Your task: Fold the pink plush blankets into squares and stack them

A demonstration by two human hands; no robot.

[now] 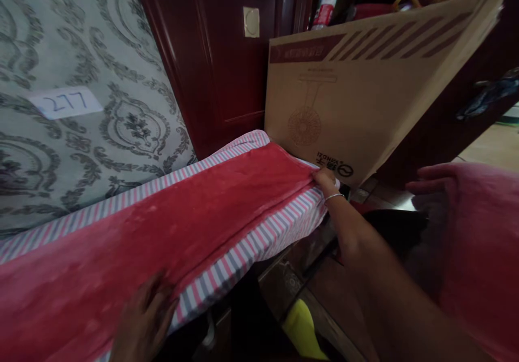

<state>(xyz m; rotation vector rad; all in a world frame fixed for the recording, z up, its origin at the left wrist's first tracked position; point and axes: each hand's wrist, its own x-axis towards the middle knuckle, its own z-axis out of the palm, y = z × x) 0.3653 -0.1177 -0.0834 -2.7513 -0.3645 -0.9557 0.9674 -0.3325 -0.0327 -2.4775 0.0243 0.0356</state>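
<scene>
A long red plush cloth (pixel 194 199), folded lengthwise, lies over a striped pink, grey and white cover (pixel 279 224). My right hand (pixel 324 181), with a bracelet on the wrist, is closed on the far near-side corner of the red cloth. Near the front edge of that cloth rests my left hand (pixel 146 316), its fingers somewhat blurred but apart, touching the fabric. Part of the left hand is cut off by the bottom of the view.
A large cardboard box (pixel 360 86) stands at the far end, against a dark red door (pixel 227 37). More pink-red fabric (pixel 482 243) fills the right side. A yellow-green object (pixel 302 327) is low, below the cover. Patterned wall with a "277" paper (pixel 67 102) runs along the left.
</scene>
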